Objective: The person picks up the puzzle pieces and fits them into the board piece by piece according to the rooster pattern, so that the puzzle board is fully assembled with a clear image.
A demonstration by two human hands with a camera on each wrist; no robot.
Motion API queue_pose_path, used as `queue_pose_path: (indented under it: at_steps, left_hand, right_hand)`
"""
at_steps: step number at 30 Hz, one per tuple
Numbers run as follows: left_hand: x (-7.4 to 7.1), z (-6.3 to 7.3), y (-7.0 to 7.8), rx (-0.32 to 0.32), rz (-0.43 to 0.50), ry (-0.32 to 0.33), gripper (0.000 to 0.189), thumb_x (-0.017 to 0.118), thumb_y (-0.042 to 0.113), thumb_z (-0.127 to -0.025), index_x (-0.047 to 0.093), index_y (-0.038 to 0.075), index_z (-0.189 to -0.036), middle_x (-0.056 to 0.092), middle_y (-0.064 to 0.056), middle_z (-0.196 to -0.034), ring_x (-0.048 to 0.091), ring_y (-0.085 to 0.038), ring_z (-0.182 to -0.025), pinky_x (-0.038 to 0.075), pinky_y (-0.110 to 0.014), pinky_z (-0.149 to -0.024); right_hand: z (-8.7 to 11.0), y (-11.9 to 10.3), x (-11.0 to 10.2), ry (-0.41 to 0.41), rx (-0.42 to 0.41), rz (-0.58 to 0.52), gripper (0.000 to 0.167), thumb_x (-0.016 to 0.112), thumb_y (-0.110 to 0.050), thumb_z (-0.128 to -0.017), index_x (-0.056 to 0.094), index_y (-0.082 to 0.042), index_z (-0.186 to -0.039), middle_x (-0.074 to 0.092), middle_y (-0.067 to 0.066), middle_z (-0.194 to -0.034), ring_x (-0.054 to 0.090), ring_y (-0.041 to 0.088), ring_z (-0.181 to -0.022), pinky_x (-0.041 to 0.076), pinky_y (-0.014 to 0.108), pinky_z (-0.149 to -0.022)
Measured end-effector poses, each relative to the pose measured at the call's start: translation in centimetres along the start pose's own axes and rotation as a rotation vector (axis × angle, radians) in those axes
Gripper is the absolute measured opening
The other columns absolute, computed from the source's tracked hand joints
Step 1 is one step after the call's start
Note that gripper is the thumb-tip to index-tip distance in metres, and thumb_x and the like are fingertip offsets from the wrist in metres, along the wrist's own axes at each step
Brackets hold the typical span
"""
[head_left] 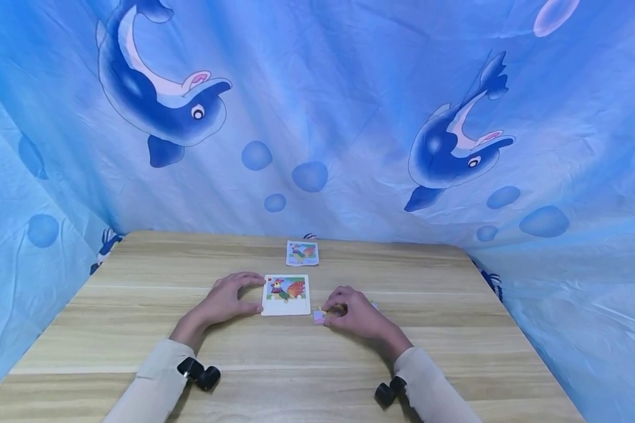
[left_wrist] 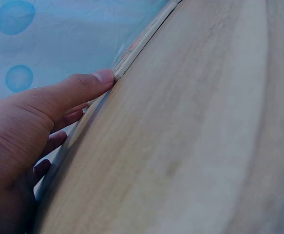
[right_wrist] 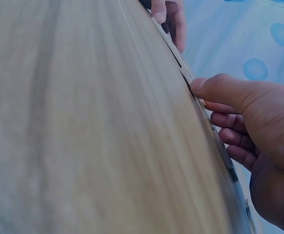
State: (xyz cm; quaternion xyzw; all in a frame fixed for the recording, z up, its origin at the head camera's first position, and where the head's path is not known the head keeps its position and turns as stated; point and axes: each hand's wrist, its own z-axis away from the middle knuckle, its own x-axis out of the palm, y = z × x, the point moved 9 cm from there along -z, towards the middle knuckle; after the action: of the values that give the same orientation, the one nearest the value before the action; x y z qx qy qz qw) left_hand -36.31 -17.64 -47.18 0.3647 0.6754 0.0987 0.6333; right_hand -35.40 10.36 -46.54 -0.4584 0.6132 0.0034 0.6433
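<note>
A square white-bordered jigsaw board [head_left: 286, 295] with a rooster picture lies on the table. Its lower part is plain white. My left hand [head_left: 224, 301] holds it by the left side, thumb at the near corner and fingers at the far one. In the left wrist view the thumb [left_wrist: 85, 87] touches the board's edge. Just right of the board, my right hand [head_left: 357, 312] pinches a small pale purple puzzle piece [head_left: 318, 317] between thumb and fingers, close to the tabletop. Yellow bits show beside those fingers, partly hidden by the hand.
Behind the board lies a matching rooster picture card [head_left: 302, 253]. Another small piece [head_left: 374, 305] peeks out beyond the right hand. The wooden table [head_left: 233, 388] ends at a blue curtain [head_left: 349, 147] printed with dolphins.
</note>
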Motion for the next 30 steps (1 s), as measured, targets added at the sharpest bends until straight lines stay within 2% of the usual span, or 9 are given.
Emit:
queue_pose_path:
  at_steps: [7,15,21,30]
  left_hand:
    - [-0.1,0.0,0.1,0.003,0.0,0.003,0.064,0.084,0.044,-0.083,0.066,0.02,-0.139,0.057,-0.008,-0.151,0.045,-0.041,-0.145,0.027,-0.066,-0.115]
    - [0.0,0.0,0.0,0.003,0.006,-0.001,0.063,0.083,0.045,-0.083,0.066,0.021,-0.139,0.057,-0.008,-0.151,0.045,-0.041,-0.145,0.027,-0.067,-0.115]
    - [0.1,0.0,0.0,0.0,0.004,0.002,0.064,0.083,0.045,-0.083,0.065,0.021,-0.14,0.056,-0.008,-0.152,0.045,-0.041,-0.145,0.027,-0.067,-0.115]
    - [0.1,0.0,-0.1,-0.005,0.001,-0.002,0.064,0.083,0.044,-0.083,0.066,0.02,-0.139,0.056,-0.01,-0.152,0.045,-0.043,-0.145,0.027,-0.066,-0.115]
  right_hand:
    - [-0.3,0.2,-0.3,0.019,0.026,-0.052,0.022,0.085,-0.031,-0.086,0.08,-0.024,-0.105,0.067,-0.008,-0.109,0.06,0.011,-0.105,0.052,0.028,-0.091]
    - [-1.7,-0.3,0.2,0.004,0.083,-0.113,0.023,0.084,-0.033,-0.087,0.08,-0.024,-0.107,0.065,-0.011,-0.113,0.06,0.011,-0.11,0.051,0.035,-0.098]
    - [-3.2,-1.5,1.0,0.004,0.054,-0.121,0.022,0.084,-0.029,-0.087,0.08,-0.022,-0.107,0.066,-0.009,-0.111,0.06,0.012,-0.109,0.051,0.035,-0.098]
    - [-5.6,-3.7,2.7,-0.009,-0.028,-0.03,0.023,0.084,-0.032,-0.087,0.081,-0.019,-0.106,0.07,-0.002,-0.111,0.061,0.013,-0.103,0.052,0.03,-0.091]
